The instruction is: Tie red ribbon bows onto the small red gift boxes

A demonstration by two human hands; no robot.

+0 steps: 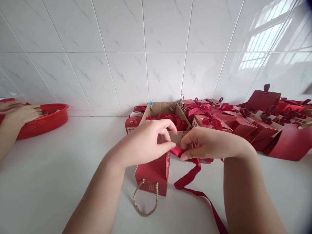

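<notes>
A dark red ribbon (188, 177) runs between my hands and trails down over the white surface toward the lower right. My left hand (156, 139) has its thumb and a finger near the ribbon's left end, above a red gift box; whether it pinches the ribbon is hard to tell. My right hand (202, 143) is closed on the ribbon between thumb and bent fingers. The red gift box (153, 175) lies below my left hand, with a twisted rope handle (146, 214) looped toward me.
An open cardboard box (184, 118) with red ribbons stands against the tiled wall. Many red gift boxes (243, 126) crowd the right side. At left, another person's hands (24, 113) reach over a red basin (46, 125). A red packet (133, 123) stands beside the cardboard box.
</notes>
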